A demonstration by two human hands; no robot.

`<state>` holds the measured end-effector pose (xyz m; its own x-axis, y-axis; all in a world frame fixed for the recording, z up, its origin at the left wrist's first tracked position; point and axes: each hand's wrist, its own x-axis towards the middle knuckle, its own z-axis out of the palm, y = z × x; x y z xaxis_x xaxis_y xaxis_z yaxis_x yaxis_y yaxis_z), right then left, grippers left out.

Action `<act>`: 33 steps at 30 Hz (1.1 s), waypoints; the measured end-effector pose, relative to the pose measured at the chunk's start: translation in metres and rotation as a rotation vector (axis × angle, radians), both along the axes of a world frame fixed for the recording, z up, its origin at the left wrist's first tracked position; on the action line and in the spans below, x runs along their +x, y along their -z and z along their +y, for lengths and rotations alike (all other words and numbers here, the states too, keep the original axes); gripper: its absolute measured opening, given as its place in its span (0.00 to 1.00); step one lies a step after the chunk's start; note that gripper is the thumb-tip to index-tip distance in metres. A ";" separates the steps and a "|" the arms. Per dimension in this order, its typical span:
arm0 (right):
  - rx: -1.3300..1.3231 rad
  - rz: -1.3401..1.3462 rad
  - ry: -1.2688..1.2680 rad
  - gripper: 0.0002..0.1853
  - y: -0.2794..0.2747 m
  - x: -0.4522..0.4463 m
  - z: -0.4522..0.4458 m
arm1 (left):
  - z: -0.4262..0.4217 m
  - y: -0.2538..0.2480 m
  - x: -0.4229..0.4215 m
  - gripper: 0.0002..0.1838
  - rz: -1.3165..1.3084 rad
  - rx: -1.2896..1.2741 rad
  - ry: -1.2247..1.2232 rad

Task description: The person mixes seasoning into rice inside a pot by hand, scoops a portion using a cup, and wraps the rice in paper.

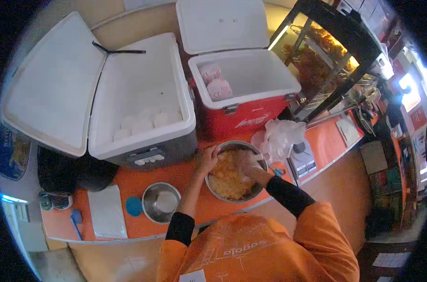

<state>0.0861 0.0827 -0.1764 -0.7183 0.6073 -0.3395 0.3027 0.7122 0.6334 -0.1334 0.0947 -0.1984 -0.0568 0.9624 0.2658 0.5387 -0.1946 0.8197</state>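
A loose heap of orange-yellow food lies in a wide, round, silver metal bowl, directly between the person's two hands. The left hand is at the bowl's near-left rim, its fingertips touching the edge; whether they pinch it, I cannot tell. The right hand is inside the bowl at the food, so blurred that I cannot tell whether its fingers are spread or pressed together. Just beyond the right fingers, to their right, sit a crumpled, clear plastic bag and a flat, grey scale. Left of the left fingers and closer to the body stand a smaller round metal bowl and a flat blue disc, all on an orange tabletop. Farther forward of the fingers, an open grey cooler with white lining stands left, an open red cooler right.
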 end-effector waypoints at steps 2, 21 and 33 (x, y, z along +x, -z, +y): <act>-0.130 0.077 0.262 0.15 -0.049 -0.001 0.003 | -0.004 -0.021 0.004 0.17 0.068 0.048 -0.060; -0.289 0.665 -0.563 0.10 -0.040 0.000 -0.012 | 0.025 -0.011 -0.003 0.18 0.154 -0.068 0.232; -0.784 0.823 0.073 0.19 -0.081 0.003 -0.004 | -0.063 -0.044 0.005 0.19 0.113 -0.307 -0.207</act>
<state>0.0894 0.0785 -0.0957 -0.8702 0.4851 -0.0861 0.4777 0.7880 -0.3884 -0.1281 0.0317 -0.1548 -0.2448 0.9694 -0.0171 0.6314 0.1728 0.7560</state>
